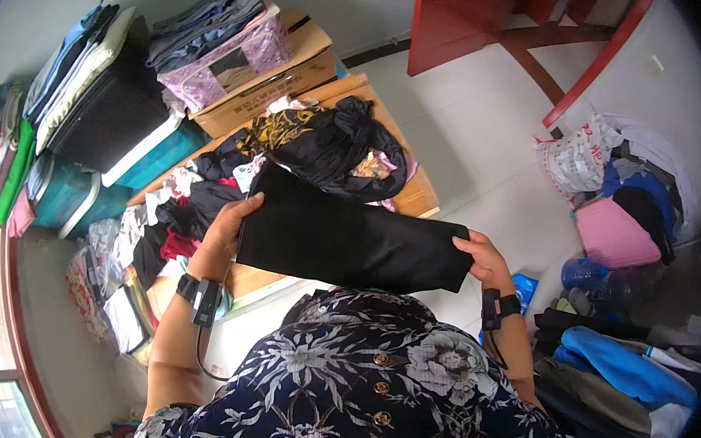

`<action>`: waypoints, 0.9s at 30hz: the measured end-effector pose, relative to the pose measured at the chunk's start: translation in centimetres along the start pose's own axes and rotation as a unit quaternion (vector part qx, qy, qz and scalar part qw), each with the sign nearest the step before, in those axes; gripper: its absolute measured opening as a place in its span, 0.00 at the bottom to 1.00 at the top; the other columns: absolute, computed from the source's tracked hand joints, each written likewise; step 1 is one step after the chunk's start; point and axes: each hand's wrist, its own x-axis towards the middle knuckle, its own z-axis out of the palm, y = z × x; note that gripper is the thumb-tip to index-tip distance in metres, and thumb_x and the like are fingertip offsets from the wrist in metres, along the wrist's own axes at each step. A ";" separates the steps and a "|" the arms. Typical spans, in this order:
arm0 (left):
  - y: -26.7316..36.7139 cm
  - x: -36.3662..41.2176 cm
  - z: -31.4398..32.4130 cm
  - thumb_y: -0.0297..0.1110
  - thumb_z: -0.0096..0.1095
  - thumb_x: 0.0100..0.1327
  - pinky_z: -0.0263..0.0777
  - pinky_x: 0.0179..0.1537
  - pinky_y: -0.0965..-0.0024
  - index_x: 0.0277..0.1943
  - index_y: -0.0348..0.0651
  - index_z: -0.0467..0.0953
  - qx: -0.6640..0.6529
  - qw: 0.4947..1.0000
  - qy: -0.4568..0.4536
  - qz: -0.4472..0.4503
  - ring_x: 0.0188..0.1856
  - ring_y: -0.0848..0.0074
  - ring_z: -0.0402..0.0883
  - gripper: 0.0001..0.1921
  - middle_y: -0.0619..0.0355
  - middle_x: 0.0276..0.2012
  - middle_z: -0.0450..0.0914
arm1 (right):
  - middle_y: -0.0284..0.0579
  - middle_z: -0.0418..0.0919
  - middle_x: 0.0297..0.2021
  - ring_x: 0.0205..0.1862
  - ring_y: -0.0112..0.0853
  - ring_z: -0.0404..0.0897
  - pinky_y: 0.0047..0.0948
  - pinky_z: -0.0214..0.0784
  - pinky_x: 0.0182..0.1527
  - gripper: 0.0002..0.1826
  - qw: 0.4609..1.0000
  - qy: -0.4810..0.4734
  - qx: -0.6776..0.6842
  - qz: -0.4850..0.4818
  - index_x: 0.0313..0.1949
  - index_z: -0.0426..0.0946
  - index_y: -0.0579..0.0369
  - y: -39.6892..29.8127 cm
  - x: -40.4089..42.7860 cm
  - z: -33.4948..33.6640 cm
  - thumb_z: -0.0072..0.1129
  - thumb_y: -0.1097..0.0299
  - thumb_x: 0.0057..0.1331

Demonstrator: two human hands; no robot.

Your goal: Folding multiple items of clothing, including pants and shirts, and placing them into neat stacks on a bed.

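Note:
A folded black cloth garment is stretched sideways in front of my body. At its left end, my left hand grips the edge with the thumb on top. My right hand pinches the opposite end near its upper corner. The fingers behind the cloth are partly hidden on both sides. Beyond the garment, a loose heap of dark and coloured clothes lies on a wooden bed or low platform; a black garment with a yellow pattern is among them.
A cardboard box bears a purple fabric bin with folded clothes. Teal storage boxes and stacked clothes stand at the left. On the right are a white plastic bag, a pink item and a clothes pile. A red door stands ahead.

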 end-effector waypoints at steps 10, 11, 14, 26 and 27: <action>-3.9 -1.5 -3.6 0.28 0.60 0.61 0.79 0.44 0.65 0.43 0.30 0.76 -0.101 0.995 -0.017 -0.013 0.38 0.66 0.84 0.11 0.51 0.37 0.83 | 0.40 0.71 0.55 0.54 0.26 0.73 0.29 0.67 0.55 0.24 0.999 -0.033 -0.023 -0.008 0.61 0.61 0.62 -1.1 1.8 0.3 0.51 0.66 0.68; -4.5 -1.7 -3.5 0.28 0.60 0.61 0.79 0.44 0.65 0.43 0.30 0.76 -0.104 0.994 -0.012 -0.011 0.38 0.66 0.84 0.11 0.51 0.37 0.83 | 0.41 0.73 0.53 0.52 0.27 0.74 0.28 0.68 0.54 0.23 0.999 -0.038 -0.019 -0.006 0.60 0.63 0.62 0.4 2.5 -0.2 0.51 0.67 0.68; -7.1 -2.3 -4.2 0.27 0.60 0.59 0.79 0.45 0.65 0.45 0.29 0.74 -0.052 0.997 0.029 -0.054 0.39 0.66 0.84 0.13 0.49 0.38 0.82 | 0.42 0.77 0.49 0.49 0.29 0.77 0.29 0.70 0.52 0.18 0.998 0.007 0.027 0.059 0.55 0.69 0.62 2.5 3.2 0.3 0.51 0.68 0.68; -23.2 -6.4 -10.6 0.33 0.59 0.60 0.81 0.37 0.61 0.46 0.35 0.72 -0.080 0.948 0.198 -0.234 0.33 0.67 0.83 0.14 0.54 0.35 0.80 | 0.44 0.77 0.49 0.48 0.30 0.77 0.29 0.70 0.52 0.20 0.980 -0.032 -0.121 0.152 0.59 0.66 0.61 14.8 5.6 -3.7 0.48 0.71 0.68; -23.4 -6.8 -10.6 0.34 0.58 0.62 0.79 0.42 0.62 0.47 0.34 0.72 -0.076 0.951 0.198 -0.227 0.36 0.66 0.83 0.14 0.52 0.38 0.81 | 0.44 0.77 0.47 0.46 0.29 0.77 0.28 0.70 0.50 0.20 0.980 -0.043 -0.146 0.131 0.59 0.66 0.61 15.1 5.7 -3.3 0.47 0.72 0.68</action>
